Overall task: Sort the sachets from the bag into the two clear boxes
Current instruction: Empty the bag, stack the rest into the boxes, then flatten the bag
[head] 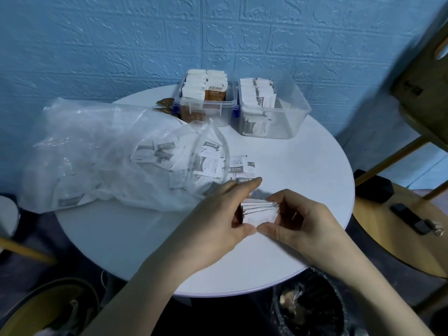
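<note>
small stack of white sachets point(260, 211) near the front edge of the round white table point(303, 166), pinched between left hand point(218, 214) and right hand point(303, 221), fingers of both curled round it. more loose sachets point(232, 166) just behind, spilling from the clear bag point(97, 151) on the left side. two clear boxes point(274, 110) at the back edge, side by side, both part full.

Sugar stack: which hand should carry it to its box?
Right, probably. The right hand already grips the sugar stack, and the white-sachet box sits far right. The left hand, also holding it, is nearer the bag.
</note>
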Motion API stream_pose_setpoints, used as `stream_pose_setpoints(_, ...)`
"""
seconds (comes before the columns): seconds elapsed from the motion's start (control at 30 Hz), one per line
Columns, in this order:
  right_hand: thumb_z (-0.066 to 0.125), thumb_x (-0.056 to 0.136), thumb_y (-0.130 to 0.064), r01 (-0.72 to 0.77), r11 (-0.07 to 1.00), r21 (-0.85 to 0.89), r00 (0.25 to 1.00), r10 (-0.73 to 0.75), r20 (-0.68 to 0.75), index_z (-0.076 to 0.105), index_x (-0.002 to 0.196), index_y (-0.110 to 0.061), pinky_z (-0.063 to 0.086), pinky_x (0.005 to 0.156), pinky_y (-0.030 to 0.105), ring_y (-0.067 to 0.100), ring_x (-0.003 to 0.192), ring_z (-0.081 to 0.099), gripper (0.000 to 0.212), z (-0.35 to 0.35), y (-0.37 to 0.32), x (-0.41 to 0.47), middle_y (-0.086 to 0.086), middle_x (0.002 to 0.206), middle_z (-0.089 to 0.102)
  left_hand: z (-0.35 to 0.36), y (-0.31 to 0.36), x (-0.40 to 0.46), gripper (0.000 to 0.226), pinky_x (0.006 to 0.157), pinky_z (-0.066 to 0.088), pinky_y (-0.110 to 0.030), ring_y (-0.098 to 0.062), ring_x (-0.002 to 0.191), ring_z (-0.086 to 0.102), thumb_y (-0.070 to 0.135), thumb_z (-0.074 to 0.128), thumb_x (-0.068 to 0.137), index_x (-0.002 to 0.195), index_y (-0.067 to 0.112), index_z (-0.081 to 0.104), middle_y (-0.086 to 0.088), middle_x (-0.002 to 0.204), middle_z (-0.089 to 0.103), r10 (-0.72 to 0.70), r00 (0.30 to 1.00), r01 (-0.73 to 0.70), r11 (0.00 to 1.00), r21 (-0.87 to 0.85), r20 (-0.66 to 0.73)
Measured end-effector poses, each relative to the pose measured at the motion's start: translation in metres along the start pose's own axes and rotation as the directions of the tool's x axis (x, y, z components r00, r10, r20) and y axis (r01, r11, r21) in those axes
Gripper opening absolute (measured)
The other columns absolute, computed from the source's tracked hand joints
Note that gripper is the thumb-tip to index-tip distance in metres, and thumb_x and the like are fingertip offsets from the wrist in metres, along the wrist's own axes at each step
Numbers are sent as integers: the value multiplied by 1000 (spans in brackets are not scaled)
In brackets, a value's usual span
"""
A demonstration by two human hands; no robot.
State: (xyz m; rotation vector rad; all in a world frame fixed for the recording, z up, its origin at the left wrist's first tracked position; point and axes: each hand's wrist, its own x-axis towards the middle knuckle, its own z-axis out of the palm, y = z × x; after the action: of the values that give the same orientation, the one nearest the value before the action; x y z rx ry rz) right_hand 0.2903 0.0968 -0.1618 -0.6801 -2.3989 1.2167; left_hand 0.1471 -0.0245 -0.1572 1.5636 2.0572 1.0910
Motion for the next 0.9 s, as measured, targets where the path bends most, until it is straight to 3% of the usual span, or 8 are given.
stream_pose_setpoints(0.07, 82, 75, -26, -3, 999, -39, 1000, 4, 27, 64, 92, -28, 47, 67, 33, 8, 62, 53, 24, -1, 0, 1, -11, 68, 61, 1, 0, -2, 78, 97, 39, -21, 3, 108, 44, 18, 73, 83, 146, 39, 31, 23, 122, 41, -6, 1000, 6, 999, 48, 3)
stream_pose_setpoints(0.17, 79, 77, -33, 5, 996, -91, 998, 0, 57, 65, 99, -27, 51, 77, 44, 19, 78, 62, 27, 0, 4, 3, -2, 83, 68, 1, -1, -5, 77, 95, 44, -32, -12, 112, 49, 21, 70, 85, 147, 35, 27, 9, 132, 43, 11, 999, -6, 985, 173, -30)
stream_pose_setpoints(0.3, 78, 77, -38, 42, 990, -133, 998, -35, 49, 64, 100, -30, 51, 78, 42, 17, 81, 63, 28, 0, 6, 6, -3, 86, 68, 3, 0, -7, 71, 97, 39, -27, -11, 114, 49, 27, 68, 87, 147, 28, 31, 9, 130, 48, 50, 997, -32, 967, 252, -65)
stream_pose_setpoints(0.4, 78, 75, -38, 82, 976, -200, 997, -83, 2, 63, 101, -33, 46, 70, 22, 12, 78, 56, 30, 1, 7, 8, -12, 93, 55, 4, -1, -7, 66, 101, 35, -22, -8, 119, 46, 24, 66, 89, 146, 27, 35, 9, 134, 48, 45, 996, -28, 976, 214, -71)
stream_pose_setpoints(0.53, 79, 79, -28, 183, 972, -148, 983, -180, 35, 60, 103, -39, 44, 68, 20, 12, 82, 58, 33, 2, 6, 10, -14, 101, 54, 3, -1, -5, 59, 98, 33, -15, 0, 115, 44, 20, 68, 86, 139, 28, 45, 15, 129, 52, 33, 997, -21, 984, 179, -66)
stream_pose_setpoints(0.67, 75, 84, -25, 232, 967, -101, 972, -226, 72, 59, 108, -36, 50, 76, 33, 14, 87, 62, 31, 0, 4, 13, -14, 101, 66, -2, 1, -2, 50, 75, 39, -10, 11, 78, 52, 19, 72, 82, 122, 38, 48, 26, 95, 54, -50, 996, 54, 997, 48, -76)
stream_pose_setpoints(0.77, 74, 85, -29, 298, 947, -117, 954, -291, 77, 56, 112, -41, 47, 73, 24, 15, 83, 60, 35, -7, -2, 20, -15, 102, 66, -11, 2, 5, 38, 60, 35, -6, 14, 60, 50, 15, 77, 77, 100, 30, 52, 23, 88, 62, -94, 992, 87, 993, -85, -84)
stream_pose_setpoints(0.9, 70, 81, -37, 333, 932, -144, 943, -326, 71, 57, 110, -43, 36, 66, 11, 12, 78, 55, 32, -23, -12, 37, -11, 94, 66, -27, 5, 20, 35, 66, 36, -2, 14, 83, 57, 23, 83, 71, 95, 31, 59, 22, 91, 68, -99, 988, 78, 983, -167, -120)
